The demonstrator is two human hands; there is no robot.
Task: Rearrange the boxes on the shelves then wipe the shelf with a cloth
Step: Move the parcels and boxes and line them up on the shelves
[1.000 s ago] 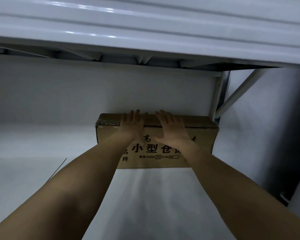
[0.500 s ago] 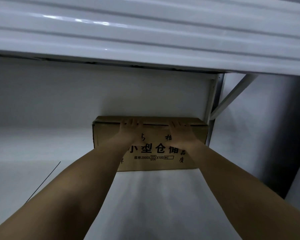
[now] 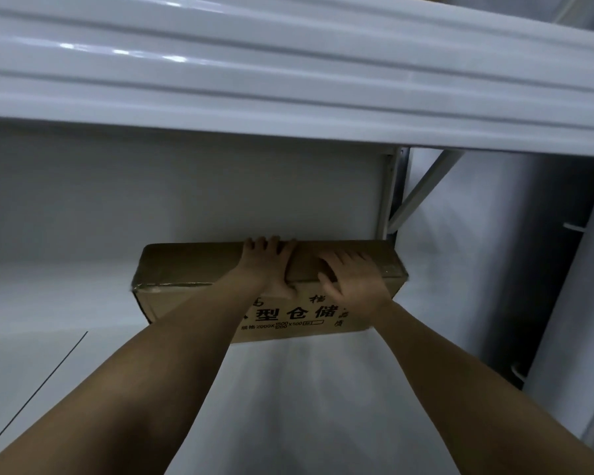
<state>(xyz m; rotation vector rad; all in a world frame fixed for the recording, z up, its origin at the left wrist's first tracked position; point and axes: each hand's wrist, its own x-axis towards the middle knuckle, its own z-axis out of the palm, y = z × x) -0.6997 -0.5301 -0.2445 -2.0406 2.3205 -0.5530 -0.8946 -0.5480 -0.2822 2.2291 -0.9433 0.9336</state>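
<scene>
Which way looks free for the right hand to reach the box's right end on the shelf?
Probably sideways along the top: the right hand already rests on the cardboard box, and nothing lies on the top between it and that end, though the shelf upright stands close behind.

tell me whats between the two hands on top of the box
Only bare brown box top: the head view shows a narrow strip of cardboard between the left hand and right hand.
</scene>
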